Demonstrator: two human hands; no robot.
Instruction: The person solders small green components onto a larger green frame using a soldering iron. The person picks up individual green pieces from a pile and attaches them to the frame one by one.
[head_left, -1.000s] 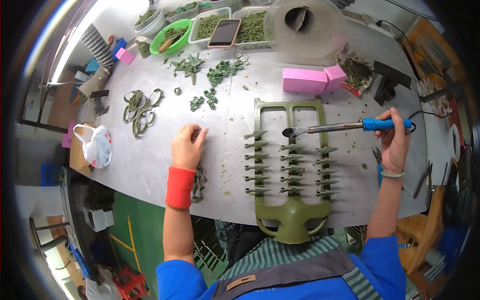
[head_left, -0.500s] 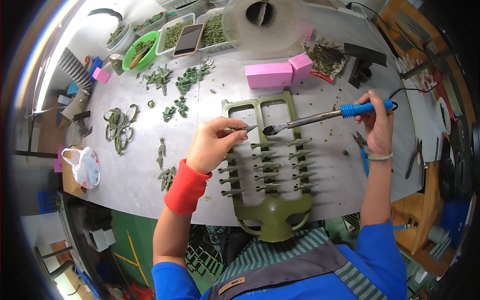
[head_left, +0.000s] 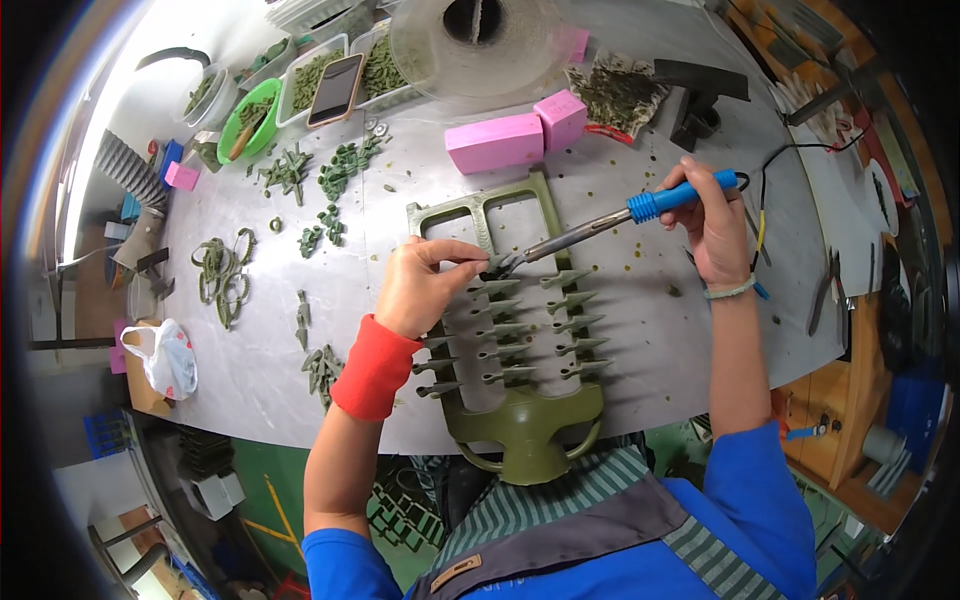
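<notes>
My left hand [head_left: 415, 288], below which a red wristband sits, pinches a small green pointed piece [head_left: 496, 264] between thumb and fingers. In my right hand [head_left: 708, 225] is a soldering iron [head_left: 600, 224] with a blue handle. Its dark tip meets the pinched piece over the middle bar of a green frame [head_left: 540, 425]; whether it touches piece, bar or both I cannot tell. The frame lies flat, its rounded end towards me. Rows of green spikes [head_left: 503, 331] stick out sideways along its three bars, below my fingers.
Loose spikes [head_left: 322, 370] and green loops [head_left: 222, 270] lie left. Beyond are small green parts [head_left: 345, 168], a green bowl [head_left: 277, 92], a phone [head_left: 336, 90], pink blocks [head_left: 495, 143] and a large translucent tub [head_left: 415, 45]. A black stand [head_left: 697, 120] is at the back right.
The iron's tip has moved down and left from beside the frame's upper opening to the piece in my left fingers. The whole view has shifted slightly.
</notes>
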